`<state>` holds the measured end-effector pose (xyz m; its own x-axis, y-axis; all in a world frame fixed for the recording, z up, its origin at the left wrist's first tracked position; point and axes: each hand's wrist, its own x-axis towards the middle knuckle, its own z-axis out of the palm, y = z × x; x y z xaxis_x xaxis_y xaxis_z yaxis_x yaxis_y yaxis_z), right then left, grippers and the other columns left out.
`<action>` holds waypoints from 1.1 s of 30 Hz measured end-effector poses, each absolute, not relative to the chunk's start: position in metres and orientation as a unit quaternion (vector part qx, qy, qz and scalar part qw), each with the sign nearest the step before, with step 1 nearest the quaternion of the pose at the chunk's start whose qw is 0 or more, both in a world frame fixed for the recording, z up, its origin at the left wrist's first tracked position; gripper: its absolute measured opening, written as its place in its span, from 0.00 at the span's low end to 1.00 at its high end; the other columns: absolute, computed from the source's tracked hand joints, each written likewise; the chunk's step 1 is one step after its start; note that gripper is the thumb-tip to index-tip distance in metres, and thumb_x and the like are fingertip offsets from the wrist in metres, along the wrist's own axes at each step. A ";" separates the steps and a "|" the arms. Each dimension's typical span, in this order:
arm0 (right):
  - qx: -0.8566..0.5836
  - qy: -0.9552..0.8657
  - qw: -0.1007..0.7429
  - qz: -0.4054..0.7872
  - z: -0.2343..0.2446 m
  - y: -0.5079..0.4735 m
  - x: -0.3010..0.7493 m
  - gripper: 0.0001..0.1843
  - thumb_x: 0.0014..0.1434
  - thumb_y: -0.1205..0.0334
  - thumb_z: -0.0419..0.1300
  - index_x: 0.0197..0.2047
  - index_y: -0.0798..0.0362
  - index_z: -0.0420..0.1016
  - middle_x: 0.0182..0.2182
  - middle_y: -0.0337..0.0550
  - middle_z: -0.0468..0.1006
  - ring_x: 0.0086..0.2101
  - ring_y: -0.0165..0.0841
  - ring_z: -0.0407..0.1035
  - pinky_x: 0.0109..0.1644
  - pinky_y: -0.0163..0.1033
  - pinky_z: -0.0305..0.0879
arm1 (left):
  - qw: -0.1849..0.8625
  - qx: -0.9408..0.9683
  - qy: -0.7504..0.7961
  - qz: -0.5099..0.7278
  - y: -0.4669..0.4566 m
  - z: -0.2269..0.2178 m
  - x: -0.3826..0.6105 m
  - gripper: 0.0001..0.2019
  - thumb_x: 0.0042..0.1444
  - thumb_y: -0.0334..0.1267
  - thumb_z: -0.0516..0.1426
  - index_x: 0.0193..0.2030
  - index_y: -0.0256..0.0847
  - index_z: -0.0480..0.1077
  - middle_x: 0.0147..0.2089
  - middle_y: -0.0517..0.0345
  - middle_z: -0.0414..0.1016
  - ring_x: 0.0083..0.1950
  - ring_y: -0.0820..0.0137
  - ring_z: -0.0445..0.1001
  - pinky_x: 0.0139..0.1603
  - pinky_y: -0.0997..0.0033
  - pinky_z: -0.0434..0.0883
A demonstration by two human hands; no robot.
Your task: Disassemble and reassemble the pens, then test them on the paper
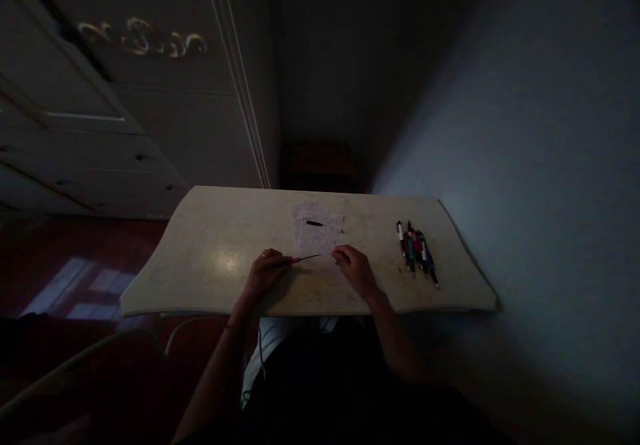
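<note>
My left hand is closed around a slim pen part, dark with a purple section, gripped between thumb and fingers near the table's near edge. I seem to hold it by its thicker end so that the thin rod, probably a refill, stays free; it points right, over the near part of the written sheets. My right hand is just beyond the rod's tip, its thumb and fingertips together in a pinch; I cannot tell whether anything tiny sits between them. Both my forearms reach in from the near side, which likely keeps the work steady and low over the table.

The pen part lies directly in my left hand's fingers, to the left of my right hand, with the rod's tip near my right fingertips but apart from them. On the sheets, farther off than both hands, rests a short black piece, perhaps laid there to stand out against the pale paper. To the right lies a bunch of pens, side by side and partly overlapping, presumably grouped to stay within reach of my right hand.
</note>
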<state>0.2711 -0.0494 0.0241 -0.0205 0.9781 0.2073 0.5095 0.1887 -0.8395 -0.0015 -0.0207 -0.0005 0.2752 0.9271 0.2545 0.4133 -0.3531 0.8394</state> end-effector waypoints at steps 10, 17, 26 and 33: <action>-0.526 -0.696 0.413 0.261 0.039 -0.050 0.262 0.09 0.62 0.57 0.58 0.39 0.51 0.77 0.35 0.45 0.80 0.34 0.34 0.73 0.38 0.37 0.67 | 0.336 0.723 0.462 0.390 -0.022 0.001 -0.001 0.09 0.53 0.43 0.62 0.40 0.47 0.80 0.36 0.54 0.73 0.39 0.66 0.73 0.40 0.67 0.72; -0.525 -0.703 0.406 0.254 0.036 -0.048 0.264 0.08 0.62 0.58 0.58 0.39 0.51 0.77 0.35 0.45 0.79 0.33 0.34 0.72 0.38 0.38 0.67 | 0.337 0.718 0.460 0.399 -0.022 -0.004 -0.001 0.09 0.54 0.42 0.62 0.40 0.48 0.80 0.35 0.55 0.72 0.38 0.68 0.73 0.39 0.68 0.72; -0.517 -0.707 0.413 0.249 0.040 -0.049 0.265 0.08 0.62 0.57 0.59 0.39 0.51 0.77 0.35 0.44 0.79 0.32 0.33 0.72 0.38 0.37 0.68 | 0.337 0.725 0.465 0.381 -0.025 0.005 -0.002 0.10 0.55 0.41 0.61 0.42 0.47 0.80 0.37 0.54 0.72 0.40 0.67 0.73 0.42 0.68 0.71; -0.501 -0.721 0.416 0.236 0.035 -0.048 0.265 0.07 0.63 0.58 0.59 0.39 0.51 0.76 0.35 0.44 0.79 0.33 0.33 0.73 0.38 0.37 0.69 | 0.335 0.732 0.462 0.373 -0.024 0.002 -0.002 0.10 0.55 0.41 0.61 0.43 0.46 0.80 0.37 0.53 0.72 0.40 0.67 0.72 0.43 0.68 0.71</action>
<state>0.2649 -0.0482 0.0346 -0.1512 0.9189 0.3644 0.5260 0.3869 -0.7573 -0.0020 -0.0238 0.0017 0.2955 0.9256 0.2364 0.4263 -0.3492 0.8345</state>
